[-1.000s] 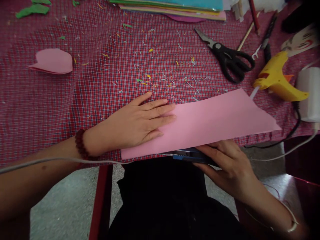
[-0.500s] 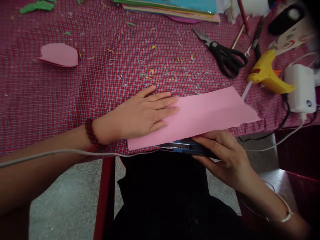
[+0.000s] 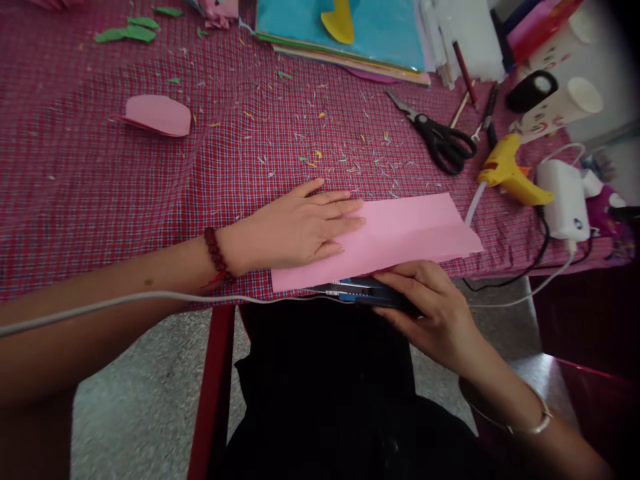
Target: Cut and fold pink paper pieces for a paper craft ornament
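A folded sheet of pink paper (image 3: pixel 400 230) lies on the checked tablecloth near the front edge. My left hand (image 3: pixel 300 227) rests flat on its left part, fingers stretched out and a little apart. Along the paper's near edge, my right hand (image 3: pixel 430 307) grips a blue and black utility knife (image 3: pixel 357 291). The knife's blade points left, against the paper's lower edge; its tip is hard to make out. Black-handled scissors (image 3: pixel 443 143) lie beyond the paper to the right. Cut pink paper pieces (image 3: pixel 157 115) sit stacked at the left.
A yellow glue gun (image 3: pixel 515 172) and a white power adapter (image 3: pixel 564 200) are on the right. A stack of coloured paper (image 3: pixel 300 20) lies at the back. A white cable (image 3: pixel 165 294) crosses my left forearm. Paper cups (image 3: pixel 565 107) stand at the far right, and paper scraps litter the cloth.
The view has shifted, showing more of the table's back and right. My left hand stays flat on the pink paper and my right hand still holds the knife at its near edge.
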The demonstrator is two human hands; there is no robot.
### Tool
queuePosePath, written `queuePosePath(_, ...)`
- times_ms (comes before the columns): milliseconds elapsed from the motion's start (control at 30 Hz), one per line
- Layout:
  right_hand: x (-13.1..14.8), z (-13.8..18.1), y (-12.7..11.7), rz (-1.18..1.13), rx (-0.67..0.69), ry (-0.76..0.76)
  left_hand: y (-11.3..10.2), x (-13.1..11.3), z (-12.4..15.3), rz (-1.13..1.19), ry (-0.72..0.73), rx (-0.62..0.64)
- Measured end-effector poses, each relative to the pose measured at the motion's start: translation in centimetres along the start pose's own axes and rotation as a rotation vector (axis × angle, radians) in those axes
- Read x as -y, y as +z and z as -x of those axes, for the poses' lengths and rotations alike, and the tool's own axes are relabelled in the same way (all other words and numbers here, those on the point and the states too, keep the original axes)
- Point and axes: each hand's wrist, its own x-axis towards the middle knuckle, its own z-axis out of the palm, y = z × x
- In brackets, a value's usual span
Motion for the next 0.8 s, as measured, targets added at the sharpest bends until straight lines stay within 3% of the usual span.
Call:
queuePosePath(667,1.8,-2.1,1.6,-0.019,-0.001,-0.013,-0.3,-0.5,0.0,-0.009,-0.011,-0.017)
queuePosePath(800,1.8,-0.7,1.2,-0.033,0.091,-0.053,-0.2,-0.5,0.0,0.016,-0.025,-0.025)
